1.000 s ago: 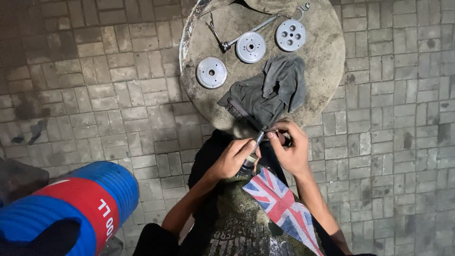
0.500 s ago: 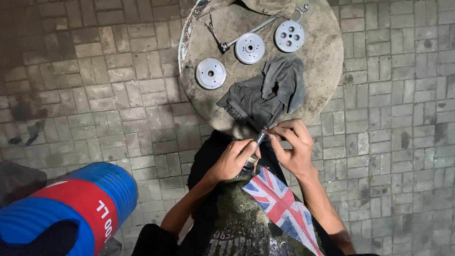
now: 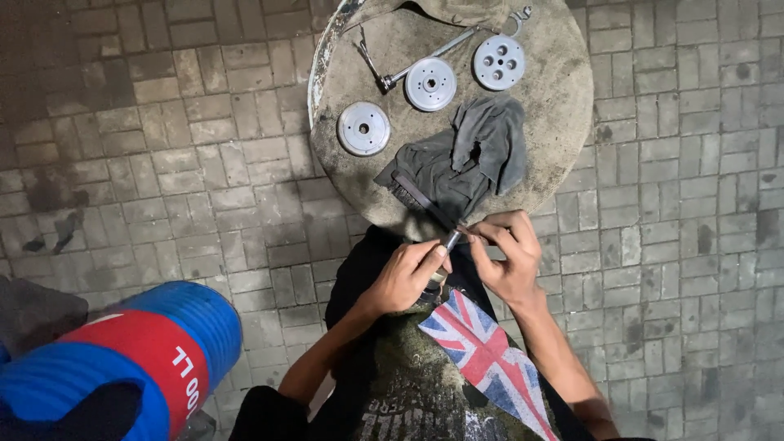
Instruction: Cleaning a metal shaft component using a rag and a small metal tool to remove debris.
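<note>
My left hand (image 3: 406,276) and my right hand (image 3: 505,258) meet just below the edge of a round stone slab (image 3: 563,122), both closed around a small metal part (image 3: 451,240) held between the fingertips. What sort of part it is I cannot tell. Right above the hands, a dark grey rag (image 3: 465,159) lies on the slab with a dark wire brush (image 3: 418,196) resting on it. Farther up the slab lie three round silver discs with holes: one at the left (image 3: 363,128), one in the middle (image 3: 430,83), one at the right (image 3: 499,62).
A long metal tool (image 3: 425,60) lies beside the middle disc. A blue and red drum (image 3: 131,359) lies on its side at the lower left. The ground all around is grey brick paving. My shirt carries a flag pattern (image 3: 482,359).
The two hands have stayed together on the small part, with only slight finger shifts. The view has tipped a little, so the slab sits slightly higher in the picture.
</note>
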